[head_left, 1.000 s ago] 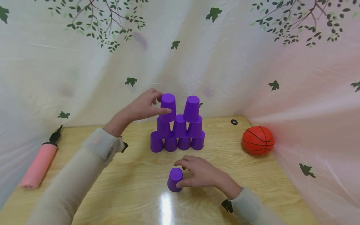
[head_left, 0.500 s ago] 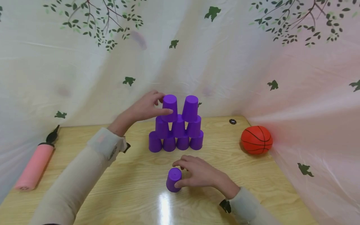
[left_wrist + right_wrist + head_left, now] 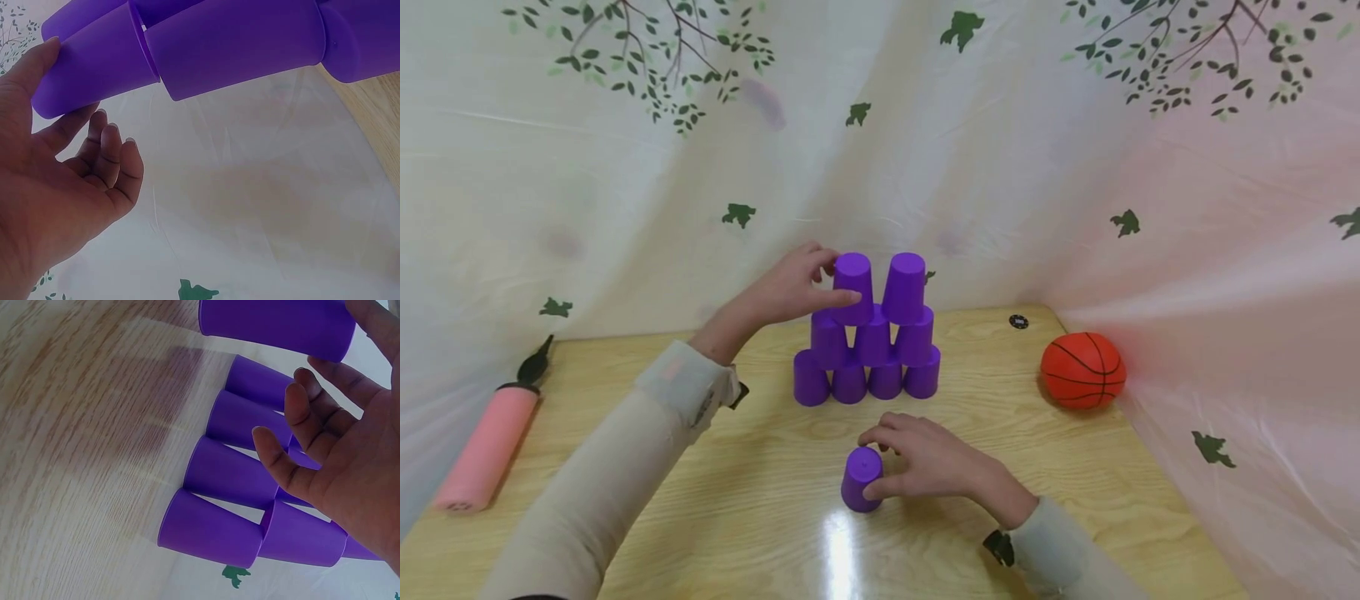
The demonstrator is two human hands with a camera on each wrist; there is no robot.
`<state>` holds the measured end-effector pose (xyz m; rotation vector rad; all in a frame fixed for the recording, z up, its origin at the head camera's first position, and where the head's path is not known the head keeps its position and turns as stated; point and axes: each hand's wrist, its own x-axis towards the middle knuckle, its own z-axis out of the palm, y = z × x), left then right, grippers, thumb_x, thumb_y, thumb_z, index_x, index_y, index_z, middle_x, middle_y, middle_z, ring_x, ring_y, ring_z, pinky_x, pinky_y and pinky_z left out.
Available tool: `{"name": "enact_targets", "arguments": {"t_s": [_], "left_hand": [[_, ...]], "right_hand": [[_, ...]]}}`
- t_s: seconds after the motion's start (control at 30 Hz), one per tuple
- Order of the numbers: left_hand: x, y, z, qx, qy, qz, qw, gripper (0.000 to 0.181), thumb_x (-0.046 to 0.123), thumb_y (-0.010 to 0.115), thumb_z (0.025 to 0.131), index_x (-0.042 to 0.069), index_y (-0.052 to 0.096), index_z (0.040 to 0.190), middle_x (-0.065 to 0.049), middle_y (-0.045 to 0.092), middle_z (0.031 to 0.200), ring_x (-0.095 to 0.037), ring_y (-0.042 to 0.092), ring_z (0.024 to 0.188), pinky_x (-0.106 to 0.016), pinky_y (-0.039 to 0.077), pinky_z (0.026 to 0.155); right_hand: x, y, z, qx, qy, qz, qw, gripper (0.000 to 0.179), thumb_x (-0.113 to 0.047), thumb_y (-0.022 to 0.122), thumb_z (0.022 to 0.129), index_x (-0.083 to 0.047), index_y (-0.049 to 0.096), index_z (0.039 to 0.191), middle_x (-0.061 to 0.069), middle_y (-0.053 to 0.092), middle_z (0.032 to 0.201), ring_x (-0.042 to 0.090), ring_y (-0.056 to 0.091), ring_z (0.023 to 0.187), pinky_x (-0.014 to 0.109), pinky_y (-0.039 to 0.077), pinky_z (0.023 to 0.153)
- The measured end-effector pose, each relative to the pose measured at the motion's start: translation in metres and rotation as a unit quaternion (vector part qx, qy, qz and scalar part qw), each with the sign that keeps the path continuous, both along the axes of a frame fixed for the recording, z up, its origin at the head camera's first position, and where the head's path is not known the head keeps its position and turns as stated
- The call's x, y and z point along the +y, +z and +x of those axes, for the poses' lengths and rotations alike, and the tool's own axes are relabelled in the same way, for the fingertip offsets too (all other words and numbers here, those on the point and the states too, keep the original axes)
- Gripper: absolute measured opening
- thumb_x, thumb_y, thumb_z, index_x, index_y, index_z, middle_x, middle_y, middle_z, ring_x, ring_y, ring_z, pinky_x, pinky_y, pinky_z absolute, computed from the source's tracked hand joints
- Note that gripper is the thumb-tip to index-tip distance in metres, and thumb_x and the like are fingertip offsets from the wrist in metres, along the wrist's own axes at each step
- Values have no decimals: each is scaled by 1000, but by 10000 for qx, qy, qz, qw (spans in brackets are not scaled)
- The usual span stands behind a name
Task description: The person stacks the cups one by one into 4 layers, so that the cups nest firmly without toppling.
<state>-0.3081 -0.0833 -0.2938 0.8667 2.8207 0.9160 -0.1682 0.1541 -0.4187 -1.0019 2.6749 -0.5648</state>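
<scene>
Purple upside-down cups stand in a stepped stack: several in the bottom row (image 3: 849,382), three in the middle row (image 3: 872,340), two on top. My left hand (image 3: 786,287) pinches the top-left cup (image 3: 853,283) between thumb and index finger, its other fingers loosely bent in the left wrist view. That cup (image 3: 94,69) rests on the middle row. Beside it stands the top-right cup (image 3: 905,287), untouched. Nearer me, my right hand (image 3: 932,458) holds a single upside-down cup (image 3: 860,479) by thumb and index finger on the table; its other fingers hang free.
On the wooden table (image 3: 760,517) a pink hand pump (image 3: 490,446) lies at the left. An orange-red ball (image 3: 1083,371) sits at the right edge, a black chip (image 3: 1018,322) near the back. A leaf-printed sheet (image 3: 647,217) hangs closely behind the stack.
My left hand has shifted the top-left cup slightly right, closer to the top-right cup. The right hand keeps its hold on the near cup. The head view has turned slightly.
</scene>
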Motion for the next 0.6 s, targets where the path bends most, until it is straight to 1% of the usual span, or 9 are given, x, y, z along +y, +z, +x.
{"name": "enact_targets", "arguments": {"t_s": [0.1, 0.2, 0.37, 0.6], "left_hand": [[0, -1, -1, 8, -26, -5, 10000, 62, 48, 72, 88, 7, 57, 133, -15, 54, 123, -34, 51, 114, -48, 46, 95], [0, -1, -2, 33, -33, -21, 10000, 62, 48, 71, 88, 7, 57, 133, -16, 54, 123, -34, 51, 113, -48, 46, 95], [0, -3, -3, 43, -11, -35, 10000, 62, 48, 71, 88, 8, 57, 133, -16, 54, 123, -33, 51, 112, -48, 46, 95], [0, -3, -2, 58, 12, -60, 10000, 62, 49, 72, 88, 9, 57, 133, -13, 54, 122, -33, 52, 113, -47, 46, 95]], "right_hand": [[0, 0, -1, 6, -7, 19, 10000, 60, -62, 69, 85, -26, 62, 133, -9, 60, 114, 7, 55, 97, 29, 47, 84], [0, -1, 0, 32, 13, 13, 10000, 59, -62, 69, 85, -26, 62, 131, -9, 60, 114, 7, 55, 97, 29, 47, 84], [0, -2, 0, 61, 52, -80, 9999, 56, -60, 71, 84, -26, 64, 128, -10, 60, 112, 7, 54, 96, 28, 47, 83], [-1, -2, 1, -52, 43, -89, 9999, 56, -61, 71, 85, -27, 63, 130, -11, 60, 115, 11, 58, 102, 29, 48, 86]]}}
